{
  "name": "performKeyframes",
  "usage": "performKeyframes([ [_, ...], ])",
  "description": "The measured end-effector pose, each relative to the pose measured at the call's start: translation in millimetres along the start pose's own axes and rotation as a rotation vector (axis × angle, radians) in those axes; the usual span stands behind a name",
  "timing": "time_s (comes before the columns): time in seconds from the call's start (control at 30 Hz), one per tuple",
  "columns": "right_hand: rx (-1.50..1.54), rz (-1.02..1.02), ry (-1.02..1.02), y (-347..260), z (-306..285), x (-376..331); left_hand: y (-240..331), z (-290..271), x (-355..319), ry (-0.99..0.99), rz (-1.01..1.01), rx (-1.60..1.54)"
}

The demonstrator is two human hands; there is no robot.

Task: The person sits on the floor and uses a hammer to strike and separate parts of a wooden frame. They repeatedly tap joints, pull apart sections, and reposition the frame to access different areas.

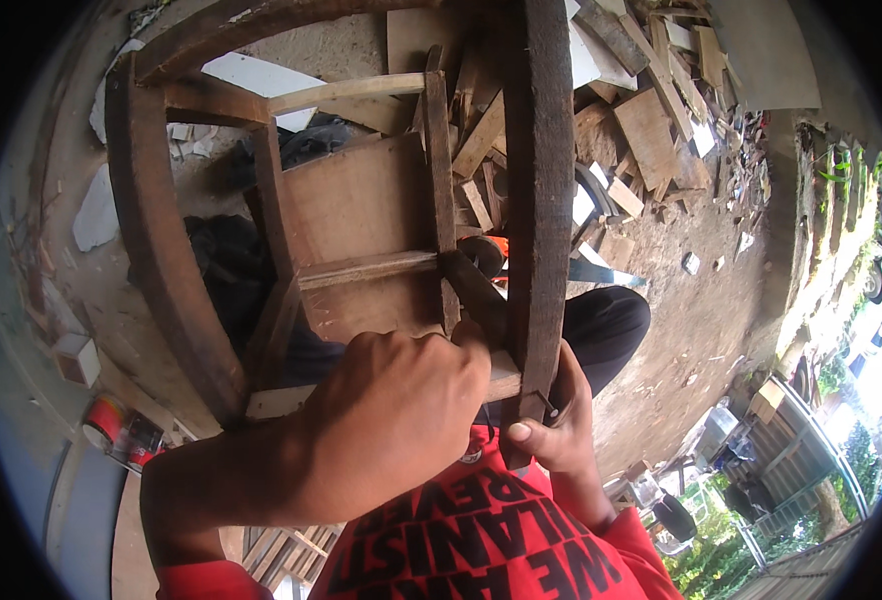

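A dark wooden frame, like that of a chair or stool, stands in front of me, with thick legs and thinner crosspieces. My left hand is closed in a fist over the pale near rail, close to where it meets the right-hand post. Its fingertips are turned under, so what they hold is hidden. My right hand wraps the near end of that post from its outer side. Beside the right thumb, what looks like a nail sticks out of the wood.
Offcuts and boards lie heaped on the ground at the far right. Dark cloth shows through the frame on the left. A red tin stands at the lower left. My bent knee is right of the post.
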State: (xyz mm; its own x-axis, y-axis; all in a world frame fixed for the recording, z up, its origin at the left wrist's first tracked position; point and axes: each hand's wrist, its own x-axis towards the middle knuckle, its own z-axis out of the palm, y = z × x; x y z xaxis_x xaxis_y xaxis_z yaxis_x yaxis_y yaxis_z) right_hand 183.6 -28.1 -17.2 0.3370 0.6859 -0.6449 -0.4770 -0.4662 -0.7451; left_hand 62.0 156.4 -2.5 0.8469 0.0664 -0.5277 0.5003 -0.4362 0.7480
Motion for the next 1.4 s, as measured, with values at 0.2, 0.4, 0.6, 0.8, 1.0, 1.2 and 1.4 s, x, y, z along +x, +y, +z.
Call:
performKeyframes([
  [0.2, -0.075, -0.093, -0.028, 10.1, -6.7, -1.6, -5.2, -3.9, -6.0, 0.007, 0.038, -0.14],
  [0.4, -0.127, -0.128, -0.014, 8.7, -4.7, -4.2, -10.3, -29.9, 31.9, 0.453, -0.147, -1.107],
  [0.6, -0.156, -0.261, -0.018, 8.5, -1.7, -4.9, 30.3, -44.0, 86.0, 0.696, -0.099, -1.41],
  [0.8, -0.162, -0.289, -0.01, 22.4, -6.7, -1.6, 12.1, -38.8, 110.2, 0.789, -0.04, -1.355],
  [1.0, -0.311, -0.452, 0.108, 33.5, -17.0, -1.8, 19.8, -35.4, 111.4, 0.888, -0.127, -1.036],
  [1.2, -0.341, -0.596, 0.224, 27.2, -41.5, -12.1, 23.5, -34.3, 112.2, 0.872, -0.094, -1.058],
  [1.4, 0.294, -0.204, -0.01, 31.7, -45.5, -28.7, 16.8, -38.8, 115.4, 0.832, -0.128, -1.115],
])
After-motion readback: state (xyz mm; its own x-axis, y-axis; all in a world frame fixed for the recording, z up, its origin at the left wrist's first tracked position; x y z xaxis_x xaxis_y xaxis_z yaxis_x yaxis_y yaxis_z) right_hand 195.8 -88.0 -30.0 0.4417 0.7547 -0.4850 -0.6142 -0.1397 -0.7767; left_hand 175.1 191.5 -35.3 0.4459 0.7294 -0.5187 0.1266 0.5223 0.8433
